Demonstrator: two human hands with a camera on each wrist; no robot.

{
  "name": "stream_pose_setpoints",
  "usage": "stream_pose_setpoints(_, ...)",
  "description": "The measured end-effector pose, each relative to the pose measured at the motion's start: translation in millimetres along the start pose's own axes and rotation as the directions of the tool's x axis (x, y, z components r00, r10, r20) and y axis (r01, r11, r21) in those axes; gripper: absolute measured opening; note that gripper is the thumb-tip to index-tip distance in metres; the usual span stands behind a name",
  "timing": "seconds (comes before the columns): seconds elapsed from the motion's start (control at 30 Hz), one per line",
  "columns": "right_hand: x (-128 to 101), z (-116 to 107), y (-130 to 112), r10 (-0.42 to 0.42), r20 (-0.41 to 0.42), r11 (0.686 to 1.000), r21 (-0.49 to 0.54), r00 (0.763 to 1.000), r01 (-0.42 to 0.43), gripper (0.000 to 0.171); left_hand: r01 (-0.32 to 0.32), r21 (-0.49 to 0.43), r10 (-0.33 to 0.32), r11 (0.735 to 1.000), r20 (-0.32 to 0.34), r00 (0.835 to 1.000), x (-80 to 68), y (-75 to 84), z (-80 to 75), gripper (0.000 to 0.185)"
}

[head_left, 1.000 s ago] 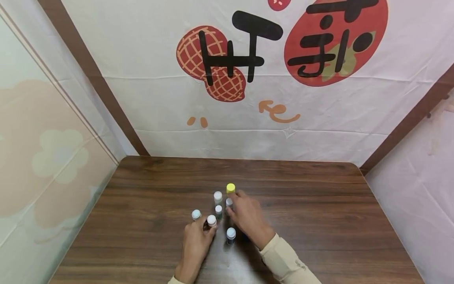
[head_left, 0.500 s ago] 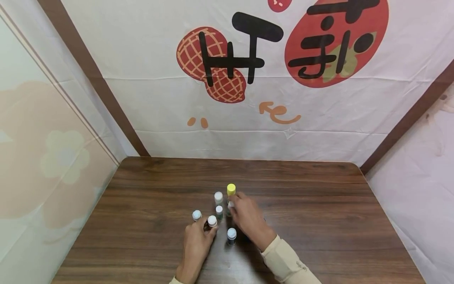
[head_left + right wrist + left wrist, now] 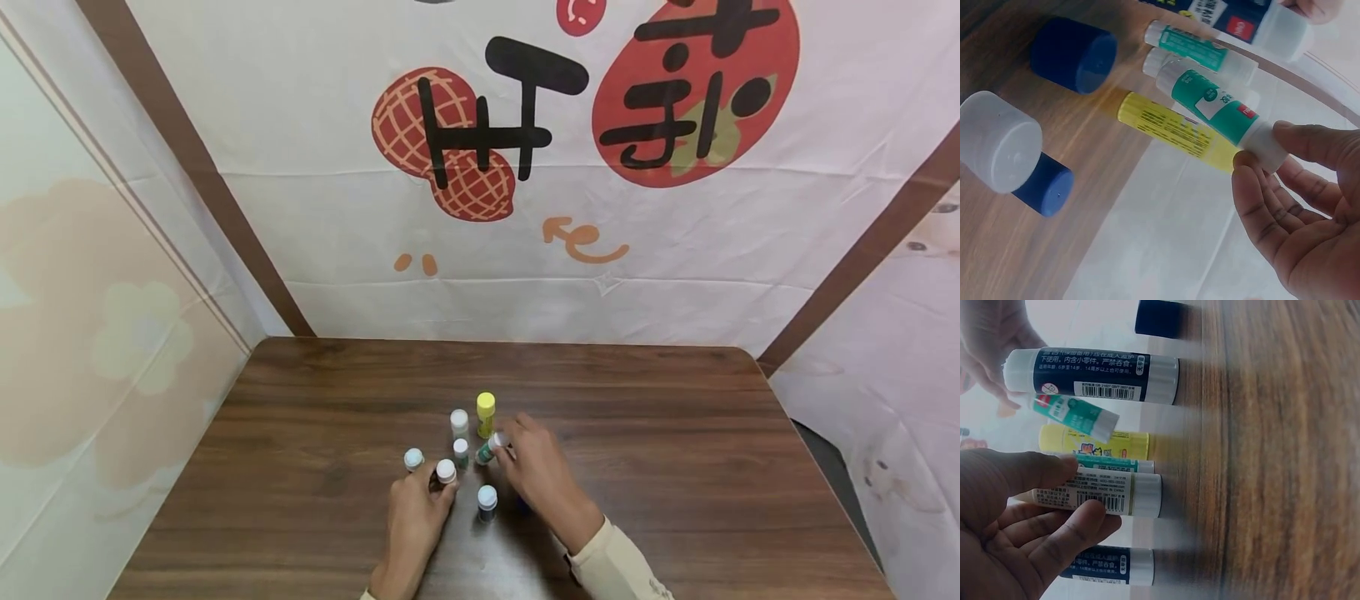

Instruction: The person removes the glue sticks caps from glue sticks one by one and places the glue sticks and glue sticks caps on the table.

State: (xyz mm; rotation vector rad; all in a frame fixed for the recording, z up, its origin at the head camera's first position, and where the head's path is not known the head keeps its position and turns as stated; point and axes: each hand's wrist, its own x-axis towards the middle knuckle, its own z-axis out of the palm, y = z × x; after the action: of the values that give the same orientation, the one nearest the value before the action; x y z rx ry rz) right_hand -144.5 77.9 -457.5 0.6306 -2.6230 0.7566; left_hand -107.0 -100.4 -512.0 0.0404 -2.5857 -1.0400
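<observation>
Several glue sticks stand in a cluster on the brown wooden table (image 3: 660, 450). My right hand (image 3: 505, 447) pinches the white cap of a small green glue stick (image 3: 1217, 105), which is tilted and lifted off the table (image 3: 1075, 415). My left hand (image 3: 436, 483) holds a cream-labelled glue stick (image 3: 1099, 495) between thumb and fingers; it stands upright on the table (image 3: 446, 472). Behind them stand a yellow glue stick (image 3: 486, 413), a white-capped stick (image 3: 459, 422) and a second small green stick (image 3: 461, 451).
A dark blue glue stick with a white cap (image 3: 487, 502) stands between my two wrists, and another (image 3: 413, 458) stands left of my left hand. A loose dark blue cap (image 3: 1072, 53) sits on the table under my right hand. Printed cloth walls (image 3: 480, 250) close in the table.
My right hand has gripped the small green glue stick by its cap, lifted it and tipped it over to the left. My left hand has stayed on the cream stick.
</observation>
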Motion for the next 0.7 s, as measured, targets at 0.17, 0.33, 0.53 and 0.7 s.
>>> stream_pose_setpoints(0.17, -2, -11, -2, 0.018, 0.005, 1.0, -0.006, 1.0, -0.018, 0.024, -0.001, 0.012, 0.0, 1.0, 0.005, 1.0, -0.7, 0.7, 0.3, 0.022)
stream_pose_setpoints(0.33, -4, -18, -5, 0.016, 0.006, 1.0, 0.005, 1.0, -0.016, 0.025, 0.015, 0.015, -0.015, 1.0, 0.014, 1.0, -2.5, 2.6, -1.6, 0.024)
stream_pose_setpoints(0.53, -4, -21, -6, 0.008, 0.005, 1.0, 0.015, 1.0, -0.008, 0.026, 0.017, 0.038, -0.017, 0.999, 0.017, 1.0, -1.8, 11.3, -8.0, 0.033)
stream_pose_setpoints(0.7, -3, -23, -5, 0.016, 0.008, 1.0, 0.014, 1.0, -0.016, 0.026, -0.023, 0.058, 0.023, 0.998, -0.003, 1.0, -0.1, 23.5, -17.9, 0.042)
